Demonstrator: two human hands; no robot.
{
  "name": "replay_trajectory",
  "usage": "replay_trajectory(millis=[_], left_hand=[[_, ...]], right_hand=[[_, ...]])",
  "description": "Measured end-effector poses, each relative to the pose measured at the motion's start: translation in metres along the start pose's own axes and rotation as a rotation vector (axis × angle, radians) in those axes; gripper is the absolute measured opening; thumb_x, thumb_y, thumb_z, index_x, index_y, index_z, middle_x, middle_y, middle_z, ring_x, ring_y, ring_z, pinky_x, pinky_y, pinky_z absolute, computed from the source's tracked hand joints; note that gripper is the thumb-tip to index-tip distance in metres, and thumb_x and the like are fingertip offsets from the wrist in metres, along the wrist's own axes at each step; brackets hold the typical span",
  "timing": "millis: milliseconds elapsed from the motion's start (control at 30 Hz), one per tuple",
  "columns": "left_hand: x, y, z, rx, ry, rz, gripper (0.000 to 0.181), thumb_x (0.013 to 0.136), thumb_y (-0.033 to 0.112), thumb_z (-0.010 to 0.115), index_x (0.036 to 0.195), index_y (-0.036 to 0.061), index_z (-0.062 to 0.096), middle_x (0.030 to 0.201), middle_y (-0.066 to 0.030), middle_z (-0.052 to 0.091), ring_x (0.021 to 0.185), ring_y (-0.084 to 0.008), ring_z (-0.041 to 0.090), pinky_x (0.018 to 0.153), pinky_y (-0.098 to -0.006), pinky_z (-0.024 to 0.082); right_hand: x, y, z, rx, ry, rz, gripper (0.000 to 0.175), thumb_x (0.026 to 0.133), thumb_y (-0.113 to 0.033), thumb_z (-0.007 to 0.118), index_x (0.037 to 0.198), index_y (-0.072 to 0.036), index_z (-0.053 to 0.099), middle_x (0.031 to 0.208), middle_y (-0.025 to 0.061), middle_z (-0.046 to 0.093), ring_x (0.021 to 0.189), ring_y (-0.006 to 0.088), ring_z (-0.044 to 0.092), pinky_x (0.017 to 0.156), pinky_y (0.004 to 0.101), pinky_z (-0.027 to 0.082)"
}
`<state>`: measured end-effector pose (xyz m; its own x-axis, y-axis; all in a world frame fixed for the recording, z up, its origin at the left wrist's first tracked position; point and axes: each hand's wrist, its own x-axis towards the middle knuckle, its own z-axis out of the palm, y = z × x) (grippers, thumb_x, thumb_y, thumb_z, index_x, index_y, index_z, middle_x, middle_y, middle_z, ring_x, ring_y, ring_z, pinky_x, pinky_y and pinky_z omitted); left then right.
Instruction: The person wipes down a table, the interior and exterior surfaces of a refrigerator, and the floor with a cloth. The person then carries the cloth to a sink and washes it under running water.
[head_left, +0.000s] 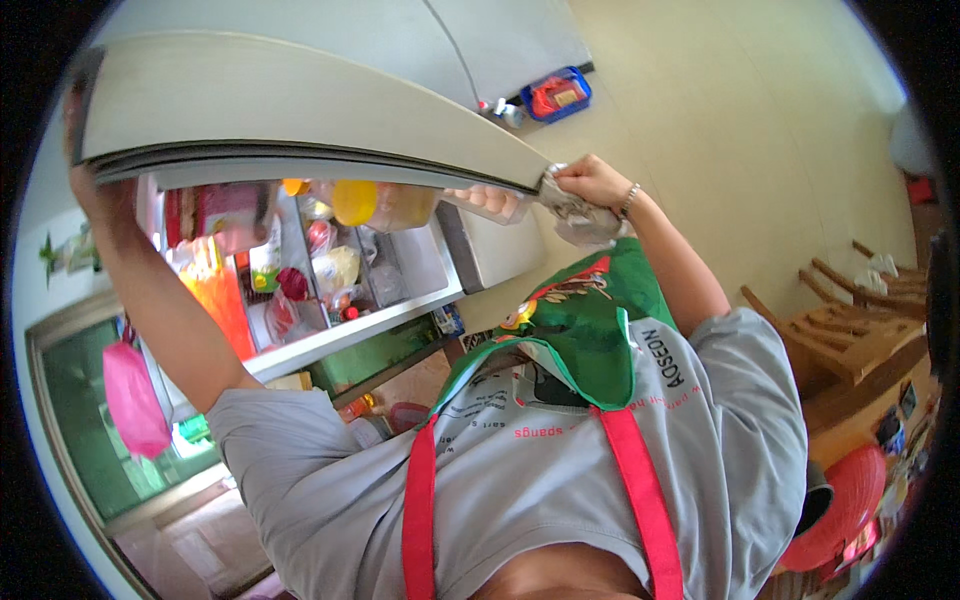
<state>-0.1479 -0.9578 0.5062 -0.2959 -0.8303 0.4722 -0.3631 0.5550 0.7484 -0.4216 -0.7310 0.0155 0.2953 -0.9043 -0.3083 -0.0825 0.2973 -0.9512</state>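
A white refrigerator door (300, 97) stands ajar in front of me, its dark gasket facing the lit interior. At the far left, my left hand (78, 142) grips the door's edge, blurred and partly hidden near the picture's rim. My right hand (592, 181) holds a crumpled greyish cloth (574, 210) against the opposite end of the door. Eggs (487, 199) sit in a clear holder on the door's inner side, near a yellow-lidded container (356, 202). Inside the refrigerator, bagged food (337, 268) lies beside an orange bag (214, 292).
A blue basket (556, 96) and a spray bottle (508, 114) stand on the floor past the door. Wooden chairs (847, 330) and a red stool (844, 510) are at my right. A pink bag (135, 401) hangs by a window at left. I wear a green apron (555, 330).
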Motion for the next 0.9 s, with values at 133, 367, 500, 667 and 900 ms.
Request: replay_trajectory(millis=[133, 367, 500, 667, 900], left_hand=[[0.011, 0.007, -0.063, 0.044, -0.235, 0.061, 0.042, 0.098, 0.03, 0.05, 0.131, 0.0029, 0.052, 0.127, -0.017, 0.058, 0.118, -0.0254, 0.055, 0.101, -0.0374, 0.042], [-0.046, 0.09, -0.019, 0.546, -0.605, 0.189, 0.037, 0.088, 0.036, 0.059, 0.103, 0.0022, 0.063, 0.119, -0.0175, 0.06, 0.114, -0.0278, 0.054, 0.102, -0.0375, 0.036], [-0.084, 0.113, -0.027, 0.613, -0.498, -0.048, 0.045, 0.073, 0.041, 0.063, 0.094, 0.001, 0.068, 0.132, -0.0218, 0.052, 0.126, -0.0345, 0.044, 0.107, -0.0415, 0.03], [-0.12, 0.136, -0.049, 0.495, -0.425, -0.294, 0.065, 0.065, 0.037, 0.07, 0.119, 0.0013, 0.063, 0.148, -0.0192, 0.035, 0.133, -0.0302, 0.037, 0.109, -0.0395, 0.028], [-0.189, 0.153, -0.116, 0.753, -0.302, -0.409, 0.075, 0.077, 0.031, 0.07, 0.143, 0.0077, 0.043, 0.149, -0.0121, 0.039, 0.138, -0.0274, 0.035, 0.116, -0.0379, 0.025]], right_hand=[[-0.02, -0.021, -0.005, 0.226, -0.261, 0.012, 0.029, 0.084, -0.015, 0.061, 0.103, 0.004, 0.07, 0.085, 0.0077, 0.071, 0.074, 0.0121, 0.061, 0.069, 0.0281, 0.051], [-0.017, -0.012, 0.005, 0.629, -0.199, 0.238, 0.031, 0.09, -0.009, 0.056, 0.115, 0.007, 0.062, 0.097, 0.0103, 0.07, 0.08, 0.0142, 0.066, 0.072, 0.0281, 0.055], [-0.006, -0.017, 0.022, 0.76, -0.324, 0.241, 0.028, 0.092, -0.01, 0.056, 0.114, 0.006, 0.061, 0.097, 0.0096, 0.07, 0.078, 0.0146, 0.067, 0.072, 0.0286, 0.056], [0.008, -0.025, 0.038, 0.818, -0.355, 0.312, 0.027, 0.093, -0.009, 0.056, 0.116, 0.005, 0.061, 0.1, 0.0112, 0.07, 0.082, 0.0171, 0.068, 0.075, 0.0311, 0.057], [0.01, -0.036, 0.051, 0.668, -0.436, 0.347, 0.033, 0.092, -0.009, 0.054, 0.12, 0.007, 0.058, 0.108, 0.0131, 0.067, 0.096, 0.0195, 0.066, 0.087, 0.0329, 0.053]])
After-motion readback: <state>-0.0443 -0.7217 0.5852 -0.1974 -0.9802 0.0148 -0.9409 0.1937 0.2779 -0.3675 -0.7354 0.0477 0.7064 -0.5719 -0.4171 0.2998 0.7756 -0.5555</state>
